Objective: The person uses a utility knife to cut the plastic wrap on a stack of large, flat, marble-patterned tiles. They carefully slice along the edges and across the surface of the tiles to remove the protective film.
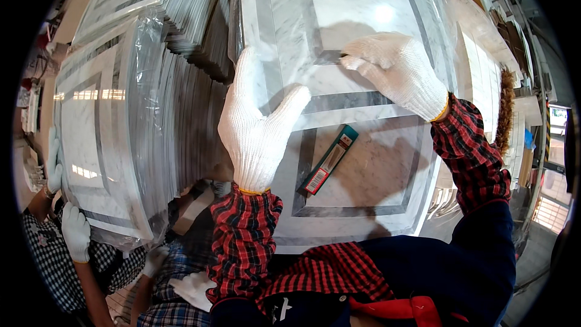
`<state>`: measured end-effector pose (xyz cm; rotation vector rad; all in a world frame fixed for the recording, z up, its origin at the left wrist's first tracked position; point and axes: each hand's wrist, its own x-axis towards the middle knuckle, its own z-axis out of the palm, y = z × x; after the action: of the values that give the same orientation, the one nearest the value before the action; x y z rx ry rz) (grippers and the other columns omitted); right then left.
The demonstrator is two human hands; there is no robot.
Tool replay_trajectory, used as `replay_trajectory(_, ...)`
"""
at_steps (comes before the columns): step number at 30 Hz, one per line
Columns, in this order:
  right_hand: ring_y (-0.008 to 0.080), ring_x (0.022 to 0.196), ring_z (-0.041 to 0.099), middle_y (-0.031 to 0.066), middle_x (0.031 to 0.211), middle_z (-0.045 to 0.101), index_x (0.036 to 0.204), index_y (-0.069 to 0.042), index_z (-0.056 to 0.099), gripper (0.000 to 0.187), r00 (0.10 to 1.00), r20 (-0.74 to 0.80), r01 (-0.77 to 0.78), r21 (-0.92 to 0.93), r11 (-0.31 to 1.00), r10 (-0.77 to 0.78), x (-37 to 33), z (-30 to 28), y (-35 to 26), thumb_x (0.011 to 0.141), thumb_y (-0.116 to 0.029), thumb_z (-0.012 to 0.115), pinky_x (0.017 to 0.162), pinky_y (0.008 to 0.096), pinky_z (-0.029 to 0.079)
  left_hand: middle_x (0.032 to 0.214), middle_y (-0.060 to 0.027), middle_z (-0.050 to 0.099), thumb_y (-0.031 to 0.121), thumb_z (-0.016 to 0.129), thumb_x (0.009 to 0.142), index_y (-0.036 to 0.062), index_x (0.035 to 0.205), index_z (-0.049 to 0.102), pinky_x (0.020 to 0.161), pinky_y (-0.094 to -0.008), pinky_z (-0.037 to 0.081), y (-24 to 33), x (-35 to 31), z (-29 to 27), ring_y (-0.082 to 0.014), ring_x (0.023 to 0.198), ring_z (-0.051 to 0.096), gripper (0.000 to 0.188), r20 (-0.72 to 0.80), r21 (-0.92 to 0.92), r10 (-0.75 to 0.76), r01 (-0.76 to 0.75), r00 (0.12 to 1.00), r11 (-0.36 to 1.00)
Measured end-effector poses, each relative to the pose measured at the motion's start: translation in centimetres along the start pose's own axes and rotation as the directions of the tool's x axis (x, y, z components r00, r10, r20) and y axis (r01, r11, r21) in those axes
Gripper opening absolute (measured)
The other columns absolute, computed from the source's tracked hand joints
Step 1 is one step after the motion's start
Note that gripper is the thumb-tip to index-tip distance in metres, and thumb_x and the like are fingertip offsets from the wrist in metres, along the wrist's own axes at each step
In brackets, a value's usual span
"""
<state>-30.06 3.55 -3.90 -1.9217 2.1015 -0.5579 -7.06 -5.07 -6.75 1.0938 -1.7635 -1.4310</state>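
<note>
A stack of large white-and-grey marble-look tiles (357, 181) lies before me, and what looks like clear plastic film (284, 63) covers its far part. My left hand (255, 127), in a white knitted glove, rests at the stack's left edge with thumb and fingers apart. In the same kind of glove, my right hand (402, 72) is bent over the tile's far part. Its fingertips are pinched together, and anything between them is too small to make out. A slim green box (330, 158) with a red end lies slantwise on the near part of the tile.
Left of me stands another tile stack (85, 127) in clear plastic, with more stacked tiles (200, 18) behind it. Co-workers' gloved hands (75, 233) are at its near left side. Further boards or boxes (475, 66) and a brown bristly strip (505, 109) are at the right.
</note>
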Motion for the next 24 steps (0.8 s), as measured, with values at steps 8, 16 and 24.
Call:
replay_trajectory(8, 0.0261, 0.071, 0.068, 0.0050, 0.079, 0.070, 0.100, -0.015, 0.075, 0.012, 0.951, -0.050, 0.290, -0.208, 0.934, -0.306, 0.8, 0.5, -0.3, 0.091, -0.022, 0.072, 0.068, 0.0390, 0.054, 0.157, -0.0223, 0.048, 0.005, 0.084, 0.084, -0.0076, 0.155, 0.039, 0.120, -0.0379, 0.037, -0.3, -0.1, 0.1, -0.0265, 0.144, 0.047, 0.085, 0.015, 0.027, -0.044, 0.043, 0.999, 0.999)
replay_trajectory(16, 0.0253, 0.063, 0.067, 0.0034, 0.070, 0.066, 0.091, -0.018, 0.071, 0.004, 0.919, -0.027, 0.361, -0.350, 0.864, -0.394, 1.3, 0.4, -0.8, 0.089, -0.020, 0.070, 0.058, 0.0400, 0.053, 0.131, -0.0169, 0.069, 0.017, 0.089, 0.078, 0.0005, 0.145, 0.055, 0.103, -0.0355, 0.052, -0.9, 0.0, 0.1, -0.0241, 0.120, 0.067, 0.076, -0.051, 0.114, 0.097, -0.090, 0.994, 0.989)
replay_trajectory(24, 0.0227, 0.067, 0.064, 0.0036, 0.071, 0.064, 0.093, -0.013, 0.069, 0.014, 0.924, 0.081, 0.362, -0.510, 0.781, -0.375, 1.1, 0.0, -3.1, 0.080, -0.011, 0.073, 0.065, 0.0393, 0.050, 0.134, -0.0213, 0.067, 0.023, 0.090, 0.080, 0.0011, 0.149, 0.053, 0.103, -0.0384, 0.053, -1.6, 0.0, 0.0, -0.0281, 0.122, 0.067, 0.081, -0.071, 0.175, 0.119, -0.105, 0.990, 0.979)
